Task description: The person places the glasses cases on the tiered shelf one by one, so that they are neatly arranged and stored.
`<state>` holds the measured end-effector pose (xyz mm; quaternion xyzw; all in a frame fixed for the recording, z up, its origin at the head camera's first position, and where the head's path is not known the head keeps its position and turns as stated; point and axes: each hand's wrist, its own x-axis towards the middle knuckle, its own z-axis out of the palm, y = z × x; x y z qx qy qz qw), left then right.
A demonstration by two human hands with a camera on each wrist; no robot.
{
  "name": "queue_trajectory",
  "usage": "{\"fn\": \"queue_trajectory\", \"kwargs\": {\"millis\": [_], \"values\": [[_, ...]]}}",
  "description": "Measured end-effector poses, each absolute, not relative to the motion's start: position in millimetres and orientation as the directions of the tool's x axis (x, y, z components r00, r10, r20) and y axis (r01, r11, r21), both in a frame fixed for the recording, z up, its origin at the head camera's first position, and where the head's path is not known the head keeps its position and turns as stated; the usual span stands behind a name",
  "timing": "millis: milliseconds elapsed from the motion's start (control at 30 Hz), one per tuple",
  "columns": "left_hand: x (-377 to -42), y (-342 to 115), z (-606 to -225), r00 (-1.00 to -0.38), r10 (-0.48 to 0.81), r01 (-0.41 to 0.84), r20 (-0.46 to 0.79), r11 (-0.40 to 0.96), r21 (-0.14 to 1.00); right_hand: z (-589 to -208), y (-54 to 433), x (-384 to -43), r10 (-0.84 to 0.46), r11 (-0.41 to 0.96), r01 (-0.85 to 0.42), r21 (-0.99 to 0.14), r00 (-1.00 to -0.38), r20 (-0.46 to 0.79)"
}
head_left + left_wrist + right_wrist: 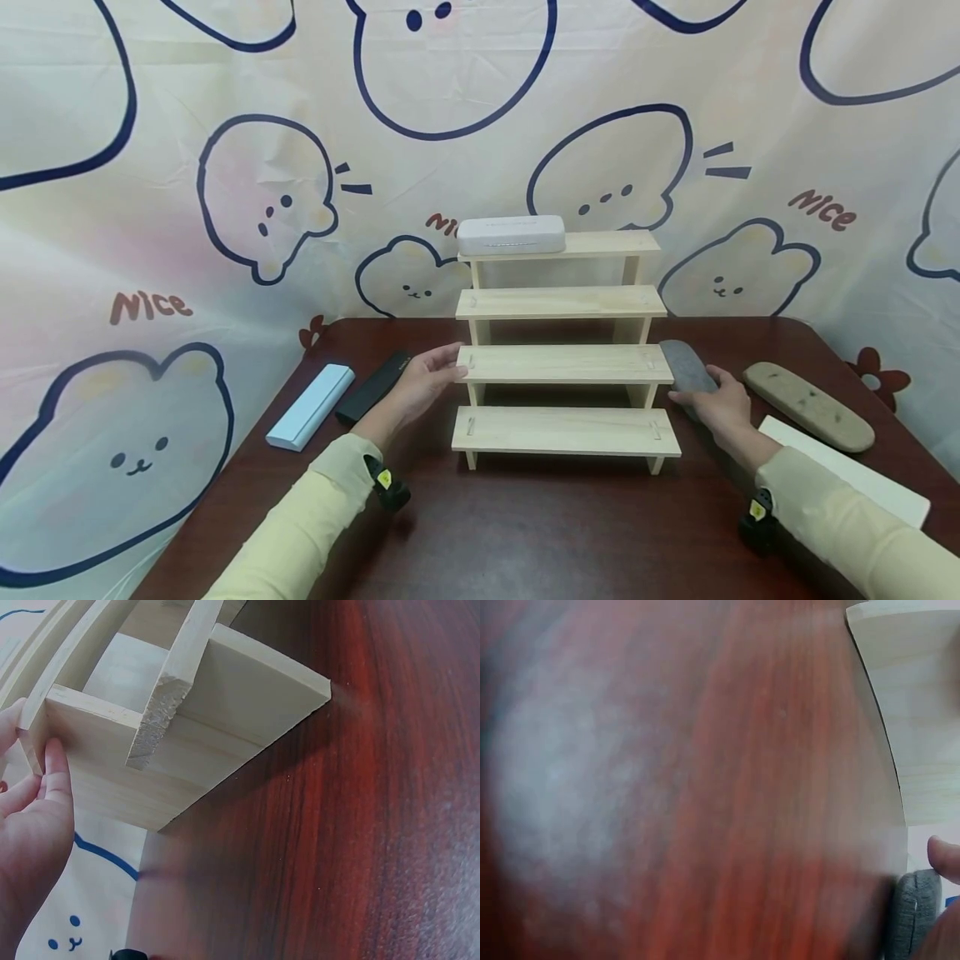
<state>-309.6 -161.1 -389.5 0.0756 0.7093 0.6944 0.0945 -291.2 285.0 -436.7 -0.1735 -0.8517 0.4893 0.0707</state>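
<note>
A four-tier wooden display stand (562, 364) stands in the middle of the table. My left hand (423, 379) pinches the left end of its second step from the bottom; in the left wrist view the thumb and fingers (56, 776) close around that board's end. To the right of the stand, my right hand (723, 404) grips the near end of a grey glasses case (686, 367). Only the thumb and part of the grey case (916, 904) show at the corner of the right wrist view. On the top step, toward the left, sits a white glasses case (512, 236).
Left of the stand lie a light blue case (311, 407) and a black case (372, 389). On the right lie a beige patterned case (808, 406) and a flat white case (847, 471), partly behind the right forearm. A printed curtain (420, 192) hangs behind the dark red-brown table (555, 533).
</note>
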Motion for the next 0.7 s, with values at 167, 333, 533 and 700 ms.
{"fn": "queue_trajectory", "kwargs": {"millis": [167,333,533,700], "values": [[-310.5,-161.7,-390.1,-0.97,0.241,-0.026,-0.031,0.024,0.999,-436.7,286.1,-292.3,0.38,0.465,0.249,-0.849,-0.923,-0.063],[-310.3,-161.8,-390.2,-0.971,0.234,-0.034,-0.038,0.021,0.999,-436.5,287.6,-291.9,0.381,0.465,0.256,-0.847,-0.922,-0.069],[-309.7,-161.5,-389.5,-0.972,0.234,-0.026,-0.032,0.032,0.999,-434.9,288.7,-292.1,0.387,0.468,0.263,-0.844,-0.919,-0.071],[-309.7,-161.2,-389.2,-0.97,0.24,-0.024,-0.029,0.023,0.999,-433.2,291.6,-291.2,0.383,0.476,0.266,-0.838,-0.921,-0.075]]}}
